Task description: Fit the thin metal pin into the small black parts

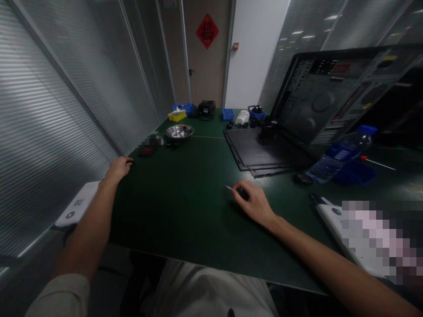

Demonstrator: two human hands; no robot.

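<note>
Resting at the table's left edge is my left hand (119,168), its fingers loosely stretched and apart, holding nothing that I can see. My right hand (253,200) is low over the middle of the green table (178,189). Thumb and fingers are pinched on a small tool with a thin shiny tip (228,188) pointing left; the rest of it is mostly hidden in the hand, so its exact kind is unclear. Beyond the right hand lie flat black panels (257,147). A metal bowl (179,132) with small bright pieces stands farther back on the left.
An open computer case (325,97) stands at the right. Near it are a tilted water bottle (342,154), a blue tray (355,173) and a red-tipped screwdriver (380,164). Yellow (177,116) and blue bins (228,114) line the far end. White devices flank both table sides.
</note>
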